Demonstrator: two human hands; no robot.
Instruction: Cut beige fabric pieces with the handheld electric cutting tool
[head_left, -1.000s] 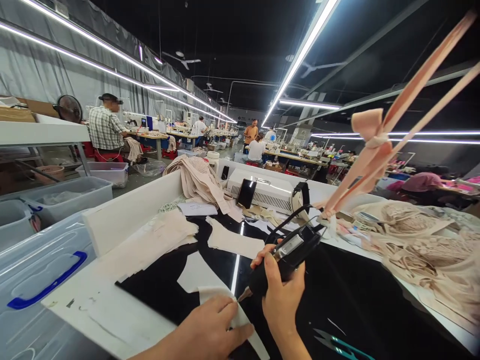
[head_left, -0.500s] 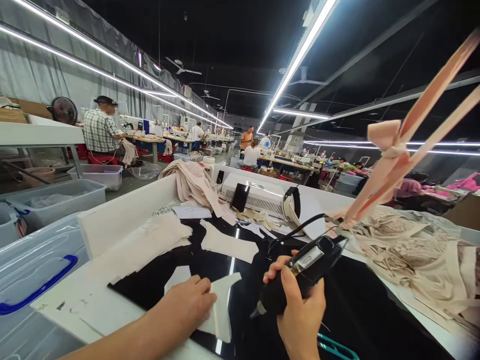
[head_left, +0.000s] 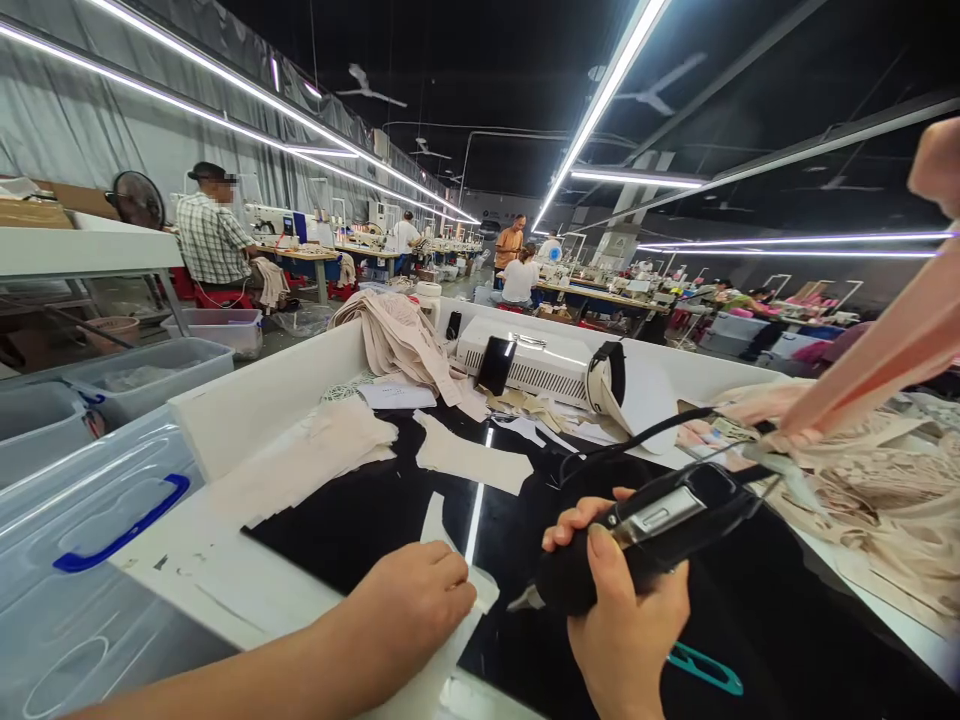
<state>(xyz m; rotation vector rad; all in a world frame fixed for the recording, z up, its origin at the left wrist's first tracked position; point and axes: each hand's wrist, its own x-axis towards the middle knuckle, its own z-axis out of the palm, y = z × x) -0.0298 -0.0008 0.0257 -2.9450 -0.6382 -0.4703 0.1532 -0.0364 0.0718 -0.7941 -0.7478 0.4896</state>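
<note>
My right hand [head_left: 622, 600] is wrapped round a black handheld tool [head_left: 645, 530] with a silver plate, its pointed metal tip aimed left, just above the glossy black surface [head_left: 330, 530]. My left hand [head_left: 416, 605] has its fingers pressed together on a pale fabric piece [head_left: 435, 675], which is partly hidden under the hand and forearm. Beyond them a cream shaped piece [head_left: 472, 455] lies flat on the black surface. A stack of pale fabric [head_left: 315, 450] sits to its left. A teal tool [head_left: 705, 668] lies beside my right wrist.
A white machine [head_left: 525, 355], a phone [head_left: 496, 365] and fabric strips [head_left: 397, 350] stand along the back. Pink bands [head_left: 862, 350] hang at the right, holding a cable. Beige garments [head_left: 892, 500] are heaped there. Clear bins [head_left: 172, 375] stand left; people sit at sewing tables farther off.
My left hand and the fabric piece under it have shifted, and the piece has turned. The view has swung, so the pink bands appear farther right. The tool stays in my right hand.
</note>
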